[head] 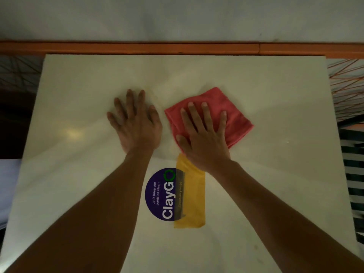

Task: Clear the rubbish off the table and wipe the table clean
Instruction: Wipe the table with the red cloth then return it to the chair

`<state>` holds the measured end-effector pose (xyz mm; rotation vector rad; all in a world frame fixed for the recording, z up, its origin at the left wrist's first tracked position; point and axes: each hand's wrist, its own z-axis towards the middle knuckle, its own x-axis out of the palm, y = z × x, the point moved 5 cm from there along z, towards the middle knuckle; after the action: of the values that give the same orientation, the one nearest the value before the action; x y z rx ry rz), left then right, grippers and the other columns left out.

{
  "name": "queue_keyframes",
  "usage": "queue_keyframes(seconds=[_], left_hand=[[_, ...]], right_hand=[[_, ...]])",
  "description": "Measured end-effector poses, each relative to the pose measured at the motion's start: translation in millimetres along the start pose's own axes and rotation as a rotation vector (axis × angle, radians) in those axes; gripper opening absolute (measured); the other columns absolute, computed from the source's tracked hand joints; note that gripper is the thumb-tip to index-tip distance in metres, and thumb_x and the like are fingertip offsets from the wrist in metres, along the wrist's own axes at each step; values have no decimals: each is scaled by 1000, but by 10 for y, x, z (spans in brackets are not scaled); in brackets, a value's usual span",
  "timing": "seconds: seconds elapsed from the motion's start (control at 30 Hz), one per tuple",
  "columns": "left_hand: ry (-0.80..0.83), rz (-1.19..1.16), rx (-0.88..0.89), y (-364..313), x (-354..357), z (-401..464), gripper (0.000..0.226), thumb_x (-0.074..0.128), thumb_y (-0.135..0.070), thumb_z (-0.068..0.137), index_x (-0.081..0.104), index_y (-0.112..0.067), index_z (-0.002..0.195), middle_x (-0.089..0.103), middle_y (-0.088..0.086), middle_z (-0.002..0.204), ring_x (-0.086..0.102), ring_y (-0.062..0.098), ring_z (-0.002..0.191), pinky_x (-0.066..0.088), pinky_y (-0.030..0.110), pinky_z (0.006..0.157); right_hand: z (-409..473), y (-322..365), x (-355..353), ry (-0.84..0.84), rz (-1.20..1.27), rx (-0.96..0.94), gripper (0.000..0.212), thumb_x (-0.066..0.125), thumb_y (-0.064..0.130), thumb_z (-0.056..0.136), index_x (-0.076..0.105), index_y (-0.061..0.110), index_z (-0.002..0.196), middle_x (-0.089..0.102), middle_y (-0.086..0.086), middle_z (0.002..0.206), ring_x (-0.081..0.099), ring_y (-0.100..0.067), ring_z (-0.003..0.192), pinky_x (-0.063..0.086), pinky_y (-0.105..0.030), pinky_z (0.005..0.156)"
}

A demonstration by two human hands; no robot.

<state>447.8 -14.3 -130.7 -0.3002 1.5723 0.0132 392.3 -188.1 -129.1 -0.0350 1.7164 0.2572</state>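
A folded red cloth (234,113) lies flat on the pale table (78,95), right of centre. My right hand (204,134) presses flat on the cloth, fingers spread and pointing away from me. My left hand (136,123) rests palm down on the bare tabletop just left of the cloth, fingers apart, holding nothing. I see no loose rubbish on the table.
A round purple ClayGo sticker (159,194) and a yellow strip (192,201) sit on the tabletop between my forearms. An orange wooden rail (137,47) runs along the table's far edge below a white wall. A striped chair (352,174) stands at the right.
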Motion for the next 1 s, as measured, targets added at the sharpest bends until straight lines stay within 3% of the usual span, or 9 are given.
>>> queue_keyframes(seconds=[0.23, 0.67, 0.83, 1.0], left_hand=[[15, -14, 0, 19, -27, 57, 60, 23, -51, 101, 21, -33, 159, 15, 1, 169, 5, 34, 155, 3, 61, 122], [-13, -43, 8, 55, -27, 18, 59, 28, -49, 101, 27, -31, 157, 19, 2, 167, 9, 36, 155, 6, 63, 121], [1, -30, 17, 54, -24, 21, 59, 28, -48, 102, 25, -30, 158, 17, 3, 168, 7, 37, 154, 4, 64, 121], [17, -23, 35, 92, -12, 6, 60, 25, -49, 102, 22, -28, 159, 15, 6, 168, 6, 39, 154, 3, 65, 121]], right_hand=[[34, 93, 26, 18, -11, -133, 68, 16, 62, 99, 13, 28, 157, 8, 0, 166, 1, -30, 153, 3, -69, 114], [584, -80, -87, -22, 3, -7, 64, 17, 60, 100, 14, 30, 157, 9, 2, 166, 3, -29, 152, 1, -68, 115], [57, -301, -6, -59, 17, 104, 62, 18, 57, 101, 15, 31, 157, 12, 3, 165, 6, -28, 153, 4, -66, 116], [-1007, -485, 78, -87, 62, 337, 61, 23, 54, 102, 15, 30, 157, 11, 2, 166, 5, -27, 153, 7, -65, 117]])
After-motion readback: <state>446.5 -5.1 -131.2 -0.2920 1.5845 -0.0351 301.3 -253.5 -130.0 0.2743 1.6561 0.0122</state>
